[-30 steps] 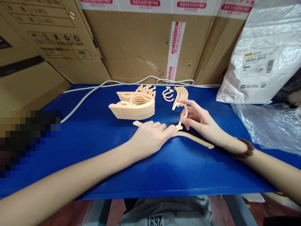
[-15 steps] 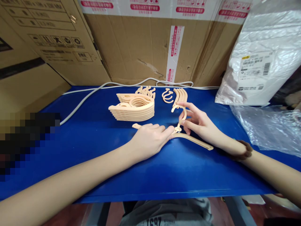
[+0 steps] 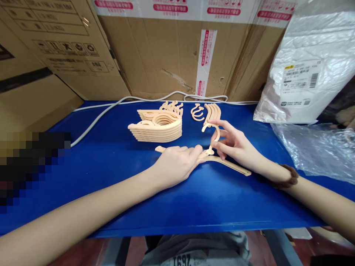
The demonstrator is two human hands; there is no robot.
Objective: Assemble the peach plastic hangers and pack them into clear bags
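A cream plastic clothes hanger [image 3: 233,167] lies on the blue tabletop with its two arms spread left and right. My left hand [image 3: 179,162] is closed over its left arm, whose tip pokes out beyond the knuckles. At the hanger's centre stands a curved hanger hook [image 3: 217,133], with its lower end against the joint. My right hand [image 3: 231,140] grips this hook, thumb low on the stem and index finger at the top of the curve. Whether the hook is seated in the joint, I cannot tell.
Behind my left hand sits a stack of folded hangers [image 3: 156,129]. Loose hooks [image 3: 172,107], more hooks [image 3: 197,112] and several hanger arms [image 3: 213,112] lie farther back. A white cable [image 3: 100,114] runs along the cardboard boxes [image 3: 166,55]. A plastic mailer [image 3: 302,74] stands right.
My left thumb and fingertips have drawn slightly back from the hanger's joint, so more of the centre shows. My right hand and the hook have barely moved.
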